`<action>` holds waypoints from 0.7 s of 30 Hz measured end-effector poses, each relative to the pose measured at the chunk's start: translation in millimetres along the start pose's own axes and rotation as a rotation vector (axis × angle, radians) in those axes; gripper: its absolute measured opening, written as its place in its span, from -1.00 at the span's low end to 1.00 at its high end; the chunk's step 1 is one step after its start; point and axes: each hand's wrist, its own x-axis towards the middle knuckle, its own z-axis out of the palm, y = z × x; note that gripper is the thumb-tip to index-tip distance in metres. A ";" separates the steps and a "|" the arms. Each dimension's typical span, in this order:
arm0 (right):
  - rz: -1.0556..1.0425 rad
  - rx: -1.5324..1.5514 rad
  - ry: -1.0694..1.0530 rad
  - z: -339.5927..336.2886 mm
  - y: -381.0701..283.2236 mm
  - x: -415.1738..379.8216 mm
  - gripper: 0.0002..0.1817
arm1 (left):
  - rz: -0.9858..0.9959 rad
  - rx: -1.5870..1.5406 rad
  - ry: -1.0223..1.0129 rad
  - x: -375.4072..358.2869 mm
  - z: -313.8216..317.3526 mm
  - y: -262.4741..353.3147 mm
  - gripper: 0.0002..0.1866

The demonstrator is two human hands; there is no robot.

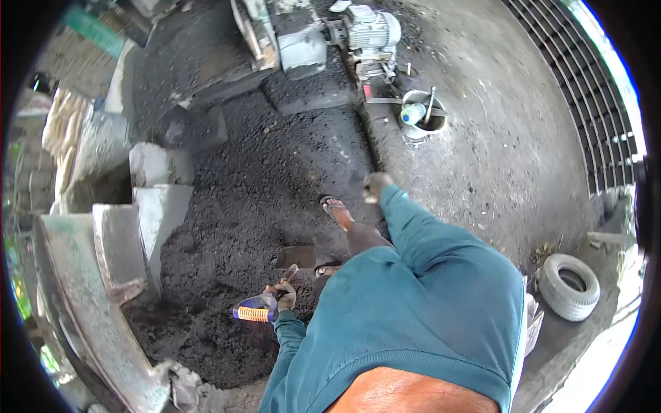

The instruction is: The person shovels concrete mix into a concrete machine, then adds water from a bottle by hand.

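Observation:
My left hand is wrapped round the shaft of a shovel, just below its blue and orange D-shaped grip. The flat shovel blade rests on dark, crumbly material close to my feet. My right hand is out to the other side, away from the shovel, with its fingers curled and nothing visible in them. Below it is the edge of the concrete floor. One sandalled foot stands on the dark ground; the other is partly hidden by my clothing.
An electric motor stands at the far side beside concrete blocks. Nearby is a bucket holding a plastic bottle. A tyre lies at the right, below a barred grille. Metal panels border the left side.

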 end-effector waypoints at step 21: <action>-0.653 -1.786 -0.657 190.0 90.7 -102.4 -0.69 | 0.145 0.256 -0.385 -43.5 33.5 -50.7 -0.68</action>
